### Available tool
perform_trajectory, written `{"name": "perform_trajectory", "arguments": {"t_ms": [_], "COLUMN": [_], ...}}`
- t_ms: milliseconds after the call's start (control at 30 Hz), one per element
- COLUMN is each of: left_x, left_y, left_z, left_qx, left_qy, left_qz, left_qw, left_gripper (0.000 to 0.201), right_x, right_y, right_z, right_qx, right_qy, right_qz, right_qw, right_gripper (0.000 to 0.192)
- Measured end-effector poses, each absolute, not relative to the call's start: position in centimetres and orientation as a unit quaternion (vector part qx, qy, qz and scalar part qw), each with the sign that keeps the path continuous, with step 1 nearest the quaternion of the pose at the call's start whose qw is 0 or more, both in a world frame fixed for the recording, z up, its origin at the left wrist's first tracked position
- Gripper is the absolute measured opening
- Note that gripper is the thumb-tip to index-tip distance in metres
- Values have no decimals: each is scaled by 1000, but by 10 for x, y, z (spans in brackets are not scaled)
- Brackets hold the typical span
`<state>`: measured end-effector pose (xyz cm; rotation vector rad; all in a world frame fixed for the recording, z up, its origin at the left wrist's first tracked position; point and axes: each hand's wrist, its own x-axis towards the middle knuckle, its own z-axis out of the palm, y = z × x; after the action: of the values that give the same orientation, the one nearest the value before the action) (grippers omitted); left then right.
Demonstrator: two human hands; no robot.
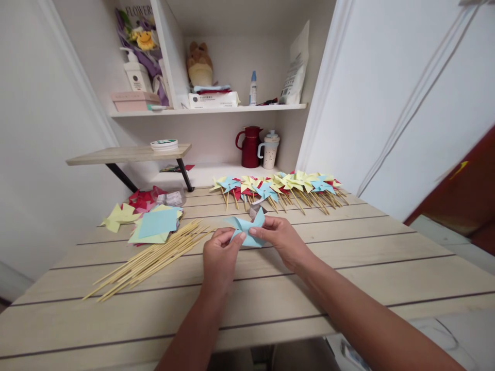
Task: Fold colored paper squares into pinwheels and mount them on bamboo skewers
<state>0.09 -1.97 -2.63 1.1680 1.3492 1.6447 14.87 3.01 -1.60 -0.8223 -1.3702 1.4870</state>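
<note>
A light-blue paper pinwheel, without a stick, is held between my two hands above the slatted table. My left hand is closed on its left side, thumb at the lower middle. My right hand pinches its right side between thumb and fingers, with one blade pointing up. Just behind it lies a small greyish item, partly hidden, whose kind I cannot make out. Left of my left hand a bundle of thin wooden sticks lies slanted on the table.
Finished pinwheels on sticks are heaped at the back right. Stacked paper squares, a yellow pinwheel shape and red paper pieces lie at the left. Behind stand a small raised shelf, a red jug and a speckled cup.
</note>
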Motion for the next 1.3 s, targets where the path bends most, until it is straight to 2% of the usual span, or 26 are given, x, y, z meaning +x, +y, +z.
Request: {"name": "perform_trajectory", "arguments": {"t_ms": [267, 500, 700, 1300], "left_x": [4, 7, 4, 10], "left_y": [-22, -20, -18, -23], "left_z": [-24, -28, -28, -21], "left_qx": [451, 421, 409, 424], "left_qy": [528, 534, 525, 513], "left_qz": [624, 642, 650, 646], "left_qw": [360, 355, 366, 375], "left_gripper": [14, 16, 32, 22], "right_x": [148, 147, 149, 149], "right_y": [27, 25, 29, 28], "right_z": [-13, -14, -16, -19], "right_qx": [-353, -384, -385, -361], "right_qy": [-596, -667, -613, -617], "right_qz": [560, 410, 448, 452], "right_qw": [454, 488, 525, 534], "right_gripper": [26, 18, 28, 22]}}
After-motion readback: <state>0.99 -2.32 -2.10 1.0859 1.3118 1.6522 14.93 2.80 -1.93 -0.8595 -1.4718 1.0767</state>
